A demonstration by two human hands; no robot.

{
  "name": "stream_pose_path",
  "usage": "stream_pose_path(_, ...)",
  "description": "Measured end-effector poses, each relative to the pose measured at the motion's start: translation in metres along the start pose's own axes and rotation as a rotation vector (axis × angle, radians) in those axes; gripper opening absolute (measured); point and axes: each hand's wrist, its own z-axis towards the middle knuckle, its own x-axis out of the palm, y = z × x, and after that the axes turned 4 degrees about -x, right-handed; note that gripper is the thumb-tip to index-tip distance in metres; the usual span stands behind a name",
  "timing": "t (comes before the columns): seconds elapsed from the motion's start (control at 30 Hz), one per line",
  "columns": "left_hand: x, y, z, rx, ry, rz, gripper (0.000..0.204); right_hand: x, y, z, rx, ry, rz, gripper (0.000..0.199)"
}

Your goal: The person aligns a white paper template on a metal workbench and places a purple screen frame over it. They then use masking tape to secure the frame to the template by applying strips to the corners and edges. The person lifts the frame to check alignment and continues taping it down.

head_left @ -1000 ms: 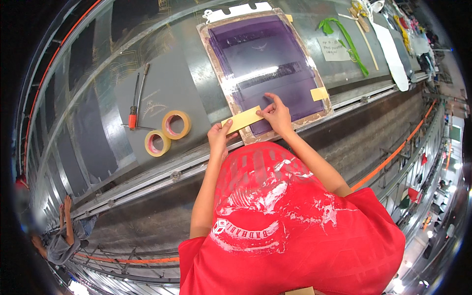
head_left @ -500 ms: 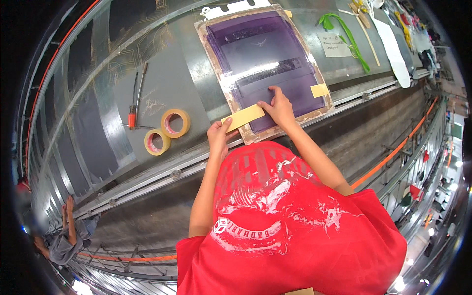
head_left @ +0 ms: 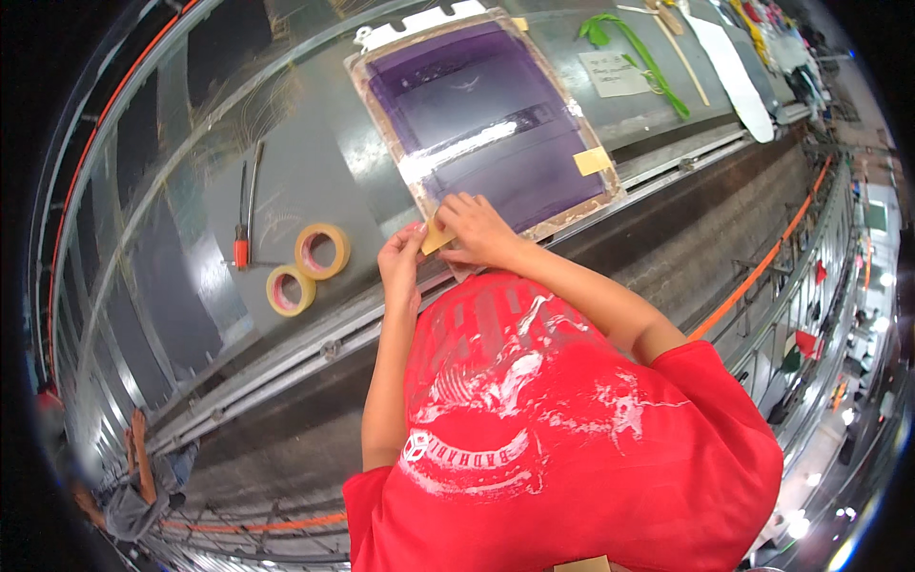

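A purple-coated screen-printing frame [head_left: 456, 110] with a worn, stained rim lies on the long metal table. At its near left corner, my left hand [head_left: 400, 260] pinches the left end of a short strip of yellow tape [head_left: 436, 237]. Bent over the other end of that strip is my right hand [head_left: 479, 232], its fingers curled onto it and covering much of it. Both hands are close together over the rim. Another yellow tape piece [head_left: 592, 161] sticks to the right rim of the frame.
Left of the frame lie two tape rolls [head_left: 322, 251] and a red-handled screwdriver [head_left: 241, 250] beside a metal rod. To the right are a handwritten paper [head_left: 613, 74], a green strap [head_left: 637, 52] and a white strip [head_left: 729, 71]. Another person [head_left: 143, 486] is at the far left.
My right hand has moved left and down, closing in on my left hand. The strip, stretched flat between them before, is now mostly covered. The whole view has shifted slightly.
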Motion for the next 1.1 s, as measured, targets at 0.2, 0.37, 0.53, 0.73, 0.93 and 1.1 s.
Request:
stream_pose_path(0.2,-0.006,-0.018,-0.008,0.37,-0.008,0.315,0.018,-0.007,0.003,-0.012,0.116,-0.171,0.116,0.017)
stream_pose_path(0.37,0.04,-0.121,-0.109,0.955,0.197,0.48,0.009,0.023,-0.042,-0.04,0.61,-0.393,0.564,0.023)
stream_pose_path(0.53,0.033,-0.207,-0.186,1.211,1.041,-0.446,0.019,0.02,-0.036,-0.046,0.831,-0.572,0.825,0.016)
stream_pose_path(0.73,0.034,-0.232,-0.19,1.356,1.305,-0.606,0.011,0.029,-0.04,-0.046,0.796,-0.64,0.953,0.013)
stream_pose_path(0.93,0.033,-0.227,-0.199,0.851,1.413,-0.67,0.01,0.026,-0.04,-0.051,0.846,-0.644,0.965,0.019)
stream_pose_path(1.1,0.028,-0.206,-0.194,0.754,1.463,-0.729,0.008,0.022,-0.048,-0.052,0.842,-0.577,1.014,0.032)
